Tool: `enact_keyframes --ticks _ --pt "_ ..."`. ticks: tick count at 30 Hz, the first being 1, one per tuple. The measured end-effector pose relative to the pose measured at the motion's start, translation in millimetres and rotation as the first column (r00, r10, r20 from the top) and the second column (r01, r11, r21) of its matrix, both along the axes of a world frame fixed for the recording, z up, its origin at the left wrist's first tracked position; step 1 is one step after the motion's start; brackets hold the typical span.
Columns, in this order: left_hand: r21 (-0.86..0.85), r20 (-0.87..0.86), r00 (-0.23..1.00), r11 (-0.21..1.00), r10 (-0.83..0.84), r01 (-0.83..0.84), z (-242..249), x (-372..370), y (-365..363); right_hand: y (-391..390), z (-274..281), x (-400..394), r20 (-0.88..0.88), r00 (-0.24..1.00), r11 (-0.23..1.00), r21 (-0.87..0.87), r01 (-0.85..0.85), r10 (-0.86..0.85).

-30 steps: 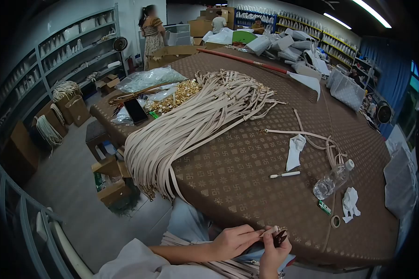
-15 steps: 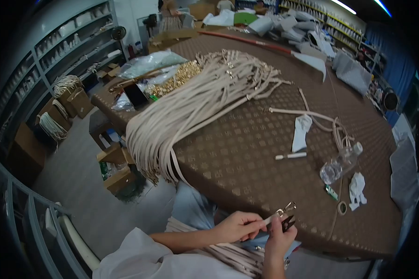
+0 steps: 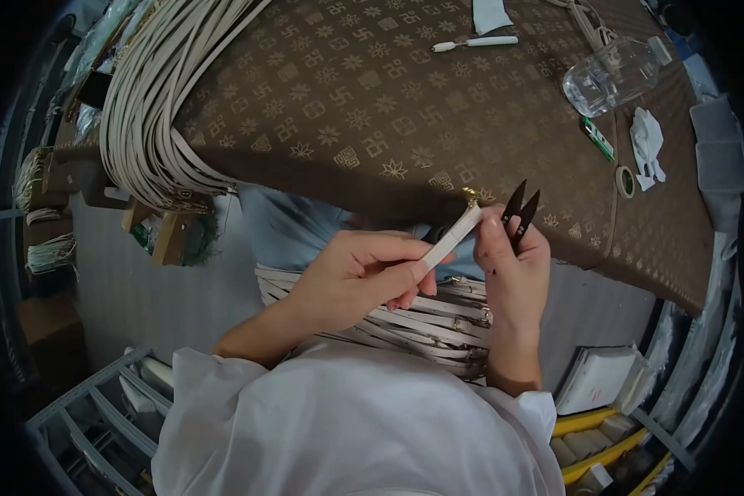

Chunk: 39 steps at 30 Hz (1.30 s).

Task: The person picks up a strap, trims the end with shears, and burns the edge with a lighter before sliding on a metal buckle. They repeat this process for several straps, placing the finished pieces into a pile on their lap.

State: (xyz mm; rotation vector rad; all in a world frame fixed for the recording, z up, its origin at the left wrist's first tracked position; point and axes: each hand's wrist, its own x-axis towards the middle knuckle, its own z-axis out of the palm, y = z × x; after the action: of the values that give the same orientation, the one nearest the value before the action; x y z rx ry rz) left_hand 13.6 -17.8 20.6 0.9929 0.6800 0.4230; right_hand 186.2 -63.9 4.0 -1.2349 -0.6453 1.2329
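Observation:
Pinched in my left hand [image 3: 360,269] is a cream strap [image 3: 453,241], slanting up and to the right in front of the table edge. A small gold metal clasp [image 3: 470,195] sits at its upper end. My right hand [image 3: 517,269] is closed round black thread snips [image 3: 518,208], with the two blades pointing up and spread apart. My right thumb and fingertip are right beside the clasp end of the strap. Across my lap, below both hands, lies a bundle of similar straps [image 3: 438,331] with metal fittings, partly hidden by my left hand.
A thick bundle of straps [image 3: 153,107] hangs over the left edge of the brown patterned tablecloth [image 3: 322,91]. Toward the right lie a clear bottle [image 3: 608,78], a green cutter-like tool [image 3: 598,139], a tape roll [image 3: 625,182], white gloves [image 3: 646,142] and a white pen-like tool [image 3: 475,44].
My view has tilted down toward my lap. The strap's clasp end now points up between my hands, and the snips' blades show more plainly, upright and apart.

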Motion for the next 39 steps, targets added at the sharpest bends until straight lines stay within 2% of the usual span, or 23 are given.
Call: enact_keyframes --ticks 2,3,4,5,6,7,9,10,11,13,17,28,35,38,39 --pt "-0.015 0.0 1.0 1.0 0.007 -0.007 1.5 0.3 1.4 -4.2 6.7 3.5 0.129 0.99 0.998 -0.018 0.053 -0.05" --pt "-0.007 -0.007 1.0 1.0 0.016 -0.016 2.0 0.2 2.6 -7.9 5.7 4.6 0.231 0.97 0.996 0.068 0.064 -0.078" --pt "0.003 -0.013 1.0 1.0 0.024 -0.024 1.0 0.0 3.1 -10.4 2.2 5.4 0.231 0.97 0.996 0.057 0.064 -0.076" --pt "-0.008 -0.014 1.0 1.0 0.023 -0.024 -1.0 0.0 3.1 -12.8 -3.0 6.3 0.476 0.87 0.983 0.18 0.047 -0.128" --pt "-0.002 -0.011 0.999 0.999 0.037 -0.037 -3.0 0.0 2.9 -15.5 -6.1 6.4 0.677 0.708 0.957 0.291 -0.006 -0.202" --pt "0.005 -0.008 0.999 0.999 0.048 -0.048 -4.9 0.1 3.1 -19.2 -5.3 5.2 0.678 0.708 0.959 0.283 -0.003 -0.198" --pt "0.011 0.006 0.998 0.998 0.057 -0.058 -7.7 0.3 3.5 -25.8 -1.3 0.8 0.835 0.528 0.959 0.254 -0.124 -0.153" --pt "0.025 0.02 0.997 0.997 0.07 -0.07 -8.6 0.3 3.9 -25.9 -1.2 -0.8 0.87 0.46 0.95 0.273 -0.15 -0.177" --pt "0.021 0.019 0.998 0.998 0.066 -0.066 -8.8 0.2 4.3 -26.0 -2.0 -1.5 0.87 0.461 0.952 0.268 -0.146 -0.175" --pt "0.012 0.019 0.997 0.997 0.072 -0.072 -8.2 -0.5 5.4 -25.3 -3.5 -2.7 0.937 0.308 0.943 0.241 -0.229 -0.165" --pt "-0.015 0.057 0.998 0.999 0.036 -0.035 -12.0 -2.9 6.3 -19.9 -5.4 -5.3 0.942 0.276 0.928 0.265 -0.262 -0.192" --pt "0.07 0.068 0.997 0.997 0.034 -0.039 -14.2 -2.7 4.6 -20.4 -5.3 -4.7 0.957 0.207 0.924 0.259 -0.283 -0.205" --pt "0.019 0.055 0.998 0.999 0.025 -0.026 -10.9 -1.1 4.3 -22.9 -5.0 -3.0 0.962 0.15 0.921 0.263 -0.286 -0.228" --pt "-0.021 0.031 0.999 1.0 0.023 -0.022 -8.7 -0.2 4.4 -21.3 -7.3 -1.7 0.955 0.187 0.915 0.277 -0.293 -0.229" --pt "-0.003 0.031 0.999 0.999 0.033 -0.033 -7.5 0.0 4.7 -19.8 -9.5 -2.3 0.888 0.42 0.931 0.296 -0.214 -0.186"
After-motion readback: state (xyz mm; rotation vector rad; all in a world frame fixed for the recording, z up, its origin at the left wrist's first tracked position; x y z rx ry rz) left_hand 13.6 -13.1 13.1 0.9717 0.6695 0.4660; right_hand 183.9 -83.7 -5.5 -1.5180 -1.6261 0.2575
